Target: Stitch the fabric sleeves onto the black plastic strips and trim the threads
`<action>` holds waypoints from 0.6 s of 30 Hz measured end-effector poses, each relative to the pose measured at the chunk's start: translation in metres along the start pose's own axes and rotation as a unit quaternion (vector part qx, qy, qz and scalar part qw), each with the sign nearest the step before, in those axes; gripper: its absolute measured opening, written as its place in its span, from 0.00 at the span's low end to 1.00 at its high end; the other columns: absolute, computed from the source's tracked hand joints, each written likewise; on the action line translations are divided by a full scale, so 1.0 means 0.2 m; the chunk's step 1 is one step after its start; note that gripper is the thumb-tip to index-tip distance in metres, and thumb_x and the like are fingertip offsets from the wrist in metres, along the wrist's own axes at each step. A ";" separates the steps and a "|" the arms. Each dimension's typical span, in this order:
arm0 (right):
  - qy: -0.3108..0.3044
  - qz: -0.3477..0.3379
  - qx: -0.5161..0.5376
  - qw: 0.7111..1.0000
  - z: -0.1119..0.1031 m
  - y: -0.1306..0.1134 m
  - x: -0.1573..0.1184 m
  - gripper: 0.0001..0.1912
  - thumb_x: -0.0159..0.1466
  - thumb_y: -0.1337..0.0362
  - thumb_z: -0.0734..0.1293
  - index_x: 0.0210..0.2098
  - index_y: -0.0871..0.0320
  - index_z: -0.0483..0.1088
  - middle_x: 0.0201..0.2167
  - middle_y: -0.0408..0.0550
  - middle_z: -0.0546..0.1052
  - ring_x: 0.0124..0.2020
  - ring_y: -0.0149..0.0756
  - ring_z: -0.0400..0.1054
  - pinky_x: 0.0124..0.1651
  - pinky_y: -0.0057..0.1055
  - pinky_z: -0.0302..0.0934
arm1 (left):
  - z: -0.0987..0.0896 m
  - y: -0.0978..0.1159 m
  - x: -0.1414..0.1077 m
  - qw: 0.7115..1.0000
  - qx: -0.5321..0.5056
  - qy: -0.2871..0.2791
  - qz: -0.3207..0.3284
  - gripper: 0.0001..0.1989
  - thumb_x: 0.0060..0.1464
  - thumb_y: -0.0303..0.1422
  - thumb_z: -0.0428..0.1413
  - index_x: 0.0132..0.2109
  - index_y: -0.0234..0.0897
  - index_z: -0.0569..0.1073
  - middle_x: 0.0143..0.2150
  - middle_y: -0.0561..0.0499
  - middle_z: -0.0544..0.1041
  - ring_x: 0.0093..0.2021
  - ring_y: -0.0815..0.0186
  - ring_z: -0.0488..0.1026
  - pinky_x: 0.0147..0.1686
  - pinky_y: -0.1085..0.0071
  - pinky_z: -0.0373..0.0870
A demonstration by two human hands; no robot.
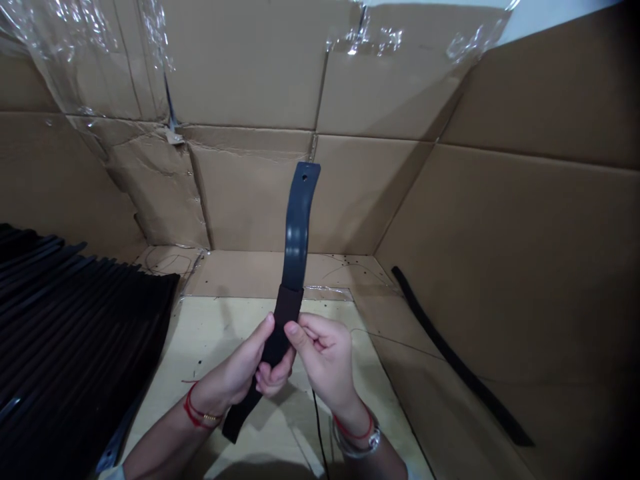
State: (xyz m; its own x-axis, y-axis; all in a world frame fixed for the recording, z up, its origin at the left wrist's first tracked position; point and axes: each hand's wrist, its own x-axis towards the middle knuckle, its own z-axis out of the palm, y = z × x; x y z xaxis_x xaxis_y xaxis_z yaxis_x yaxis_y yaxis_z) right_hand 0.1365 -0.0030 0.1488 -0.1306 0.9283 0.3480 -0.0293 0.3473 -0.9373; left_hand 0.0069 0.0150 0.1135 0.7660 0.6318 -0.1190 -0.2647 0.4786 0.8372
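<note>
A curved, dark metal strip (297,233) with a small hole near its top end stands tilted in front of me. Its lower part is covered by a matte black sleeve (289,307), and a dark tail of it sticks out below my hands. My left hand (260,363) is wrapped round the sleeved part from the left, with the thumb along its edge. From the right, my right hand (323,353) pinches the sleeve's edge between thumb and bent fingers. How far the strip runs inside the sleeve is hidden.
Many dark strips (85,347) lie stacked at the left. One long black strip (460,367) leans along the right cardboard side. Taped cardboard walls (250,73) rise around a pale board (200,333). A thin black cord (319,427) hangs below my right hand.
</note>
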 end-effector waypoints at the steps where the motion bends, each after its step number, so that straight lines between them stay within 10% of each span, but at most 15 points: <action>1: -0.005 0.010 0.007 1.000 0.00 -0.01 0.00 0.21 0.65 0.53 0.65 0.20 0.58 0.66 0.13 0.46 0.74 0.13 0.33 0.68 0.17 0.25 0.56 | 0.00 0.00 0.00 1.000 0.002 0.009 0.003 0.35 0.54 0.62 0.38 0.18 0.36 0.60 0.12 0.61 0.45 0.12 0.79 0.41 0.15 0.75 0.35; 7: 0.067 -0.006 0.036 0.997 -0.02 0.00 0.06 0.23 0.61 0.50 0.69 0.18 0.59 0.65 0.15 0.41 0.66 0.15 0.25 0.55 0.17 0.24 0.47 | 0.02 0.08 -0.06 0.989 0.070 0.088 0.096 0.22 0.59 0.52 0.48 0.39 0.34 0.67 0.21 0.56 0.65 0.19 0.76 0.59 0.20 0.79 0.57; 14: -0.151 0.092 0.214 0.961 -0.07 0.11 0.13 0.22 0.56 0.50 0.73 0.40 0.64 0.76 0.14 0.33 0.56 0.14 0.19 0.39 0.17 0.22 0.34 | -0.04 0.07 -0.06 0.997 0.067 0.033 0.037 0.25 0.60 0.53 0.42 0.33 0.35 0.66 0.14 0.54 0.66 0.10 0.73 0.57 0.11 0.78 0.51; 18: 0.049 0.036 0.146 0.987 -0.03 0.14 0.15 0.19 0.53 0.54 0.75 0.37 0.62 0.76 0.21 0.42 0.71 0.20 0.26 0.59 0.22 0.23 0.54 | -0.10 0.07 0.02 0.956 0.204 0.164 0.133 0.26 0.57 0.55 0.47 0.35 0.33 0.67 0.22 0.53 0.68 0.20 0.72 0.63 0.21 0.77 0.59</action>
State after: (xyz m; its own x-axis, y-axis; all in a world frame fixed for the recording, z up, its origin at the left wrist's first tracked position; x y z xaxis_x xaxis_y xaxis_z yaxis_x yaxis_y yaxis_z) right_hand 0.1370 0.0346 0.1333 -0.0456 0.9625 0.2674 -0.3103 0.2408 -0.9196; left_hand -0.0061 0.0362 0.1144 0.4614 0.8869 0.0217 -0.1223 0.0394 0.9917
